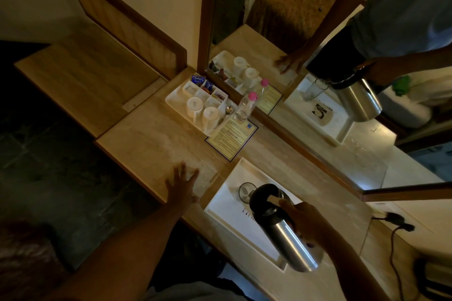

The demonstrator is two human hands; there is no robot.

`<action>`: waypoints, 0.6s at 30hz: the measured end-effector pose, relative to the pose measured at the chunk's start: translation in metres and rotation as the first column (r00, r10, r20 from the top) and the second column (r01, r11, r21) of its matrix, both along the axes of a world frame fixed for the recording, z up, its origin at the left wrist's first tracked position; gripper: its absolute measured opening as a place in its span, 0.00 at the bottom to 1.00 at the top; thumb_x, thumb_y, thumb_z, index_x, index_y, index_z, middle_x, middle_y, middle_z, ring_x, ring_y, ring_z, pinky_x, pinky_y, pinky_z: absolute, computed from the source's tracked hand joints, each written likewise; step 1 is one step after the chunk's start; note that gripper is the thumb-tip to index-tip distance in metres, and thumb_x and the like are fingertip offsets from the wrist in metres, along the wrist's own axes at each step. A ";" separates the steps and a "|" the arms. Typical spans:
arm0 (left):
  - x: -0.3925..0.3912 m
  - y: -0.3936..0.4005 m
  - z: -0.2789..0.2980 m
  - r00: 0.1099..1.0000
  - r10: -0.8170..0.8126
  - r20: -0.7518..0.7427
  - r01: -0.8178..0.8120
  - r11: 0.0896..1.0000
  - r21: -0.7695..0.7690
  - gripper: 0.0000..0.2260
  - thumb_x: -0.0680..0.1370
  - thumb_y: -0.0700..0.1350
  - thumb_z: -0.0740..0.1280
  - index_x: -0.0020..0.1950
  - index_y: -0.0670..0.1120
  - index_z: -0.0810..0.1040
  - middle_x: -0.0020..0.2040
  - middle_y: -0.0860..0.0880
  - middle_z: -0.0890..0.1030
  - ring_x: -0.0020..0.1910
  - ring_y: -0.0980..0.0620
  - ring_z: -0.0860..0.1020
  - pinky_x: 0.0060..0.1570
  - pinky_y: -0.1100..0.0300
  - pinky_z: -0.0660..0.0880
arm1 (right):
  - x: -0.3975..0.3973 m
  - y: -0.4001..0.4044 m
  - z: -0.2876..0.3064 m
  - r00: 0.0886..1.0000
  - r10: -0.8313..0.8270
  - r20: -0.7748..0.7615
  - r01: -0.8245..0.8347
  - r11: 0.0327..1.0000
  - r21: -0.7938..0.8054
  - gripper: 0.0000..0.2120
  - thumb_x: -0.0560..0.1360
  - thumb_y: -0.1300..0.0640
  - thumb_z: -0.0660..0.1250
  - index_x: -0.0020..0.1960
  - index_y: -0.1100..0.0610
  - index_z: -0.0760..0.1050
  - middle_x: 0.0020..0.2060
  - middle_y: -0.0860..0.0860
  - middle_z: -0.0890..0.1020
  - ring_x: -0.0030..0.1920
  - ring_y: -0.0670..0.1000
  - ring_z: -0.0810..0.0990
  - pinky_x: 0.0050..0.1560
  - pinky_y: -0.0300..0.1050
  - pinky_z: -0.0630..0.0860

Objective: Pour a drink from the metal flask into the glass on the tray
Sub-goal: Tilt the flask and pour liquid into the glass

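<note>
The metal flask (291, 239), steel with a black top, is tilted over the white tray (230, 205). Its spout end leans toward the clear glass (245, 190), which stands upright on the tray and is partly hidden by the flask's black lid. My right hand (308, 222) grips the flask near its handle, thumb on the lid's lever. My left hand (182, 184) lies flat on the marble counter, fingers spread, just left of the tray, holding nothing. Whether liquid is flowing cannot be seen.
A white tea tray (176, 98) with two upturned cups (201, 110) and tea sachets stands further back. A pink-capped water bottle (244, 107) and a printed card (232, 135) sit beside it. A mirror (342, 56) backs the counter. A black cable (393, 239) trails at the right.
</note>
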State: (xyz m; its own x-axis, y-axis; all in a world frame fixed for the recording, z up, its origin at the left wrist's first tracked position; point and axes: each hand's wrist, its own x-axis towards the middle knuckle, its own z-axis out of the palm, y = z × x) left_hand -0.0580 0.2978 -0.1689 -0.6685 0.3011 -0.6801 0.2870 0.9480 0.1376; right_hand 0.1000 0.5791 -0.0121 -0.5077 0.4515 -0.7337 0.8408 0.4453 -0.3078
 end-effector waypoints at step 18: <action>0.000 -0.001 0.000 1.000 0.002 0.008 -0.002 1.000 0.007 0.47 0.79 0.59 0.72 0.86 0.59 0.42 0.85 0.40 0.34 0.85 0.34 0.38 0.79 0.29 0.55 | -0.001 0.002 -0.004 0.996 0.084 0.007 -0.084 0.996 -0.018 0.27 0.81 0.37 0.59 0.34 0.54 0.78 0.17 0.47 0.75 0.19 0.42 0.71 0.25 0.35 0.72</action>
